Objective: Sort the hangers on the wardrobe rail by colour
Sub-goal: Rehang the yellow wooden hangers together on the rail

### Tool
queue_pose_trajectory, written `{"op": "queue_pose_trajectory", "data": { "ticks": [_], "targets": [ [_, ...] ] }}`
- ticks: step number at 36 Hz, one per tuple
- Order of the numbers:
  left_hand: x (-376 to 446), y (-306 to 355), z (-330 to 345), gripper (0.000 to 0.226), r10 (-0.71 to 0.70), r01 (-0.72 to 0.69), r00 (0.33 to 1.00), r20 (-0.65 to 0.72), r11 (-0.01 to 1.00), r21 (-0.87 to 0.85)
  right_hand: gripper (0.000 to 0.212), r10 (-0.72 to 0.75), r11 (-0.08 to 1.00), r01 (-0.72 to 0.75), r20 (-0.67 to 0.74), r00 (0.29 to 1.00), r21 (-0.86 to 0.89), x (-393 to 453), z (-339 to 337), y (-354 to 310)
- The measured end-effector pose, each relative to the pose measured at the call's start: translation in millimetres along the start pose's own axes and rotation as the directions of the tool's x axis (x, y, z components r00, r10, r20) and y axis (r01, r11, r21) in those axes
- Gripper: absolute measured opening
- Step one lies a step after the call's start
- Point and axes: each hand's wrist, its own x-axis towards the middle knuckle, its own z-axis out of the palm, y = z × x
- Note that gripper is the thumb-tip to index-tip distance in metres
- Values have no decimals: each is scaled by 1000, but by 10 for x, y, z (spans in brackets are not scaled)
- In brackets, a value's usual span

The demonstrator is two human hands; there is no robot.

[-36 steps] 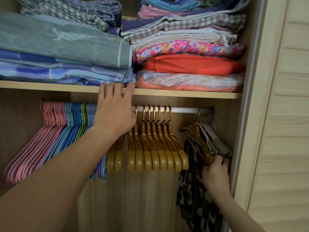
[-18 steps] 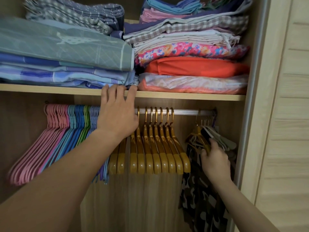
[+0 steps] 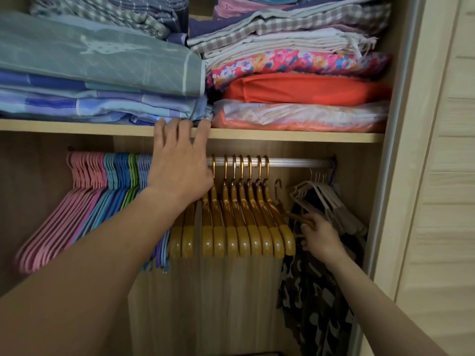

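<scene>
Under the shelf [image 3: 257, 136], right hand [image 3: 321, 237] is now pinching a gold hanger [image 3: 299, 219] just unhooked off the rail [image 3: 295, 162], heading for the gold group [image 3: 239, 227]; left hand [image 3: 180, 170] is resting flat, fingers extended.

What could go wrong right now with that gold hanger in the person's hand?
The right hand holds a gold hanger whose hook hangs below the rail, so a loose grip could drop it. It sits close to the white hangers and camouflage garment, and might snag them.
</scene>
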Motion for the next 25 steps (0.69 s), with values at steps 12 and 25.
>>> {"op": "queue_pose_trajectory", "data": {
  "ticks": [12,25],
  "targets": [
    [-375,164,-137,80,-90,86,996,13,894,-439,8,318,941,-333,187,930,57,-1196,607,1392],
    [-4428,695,644,22,-114,905,180,977,408,-119,20,435,807,-588,624,650,50,-2402,769,1673]
  ]
}}
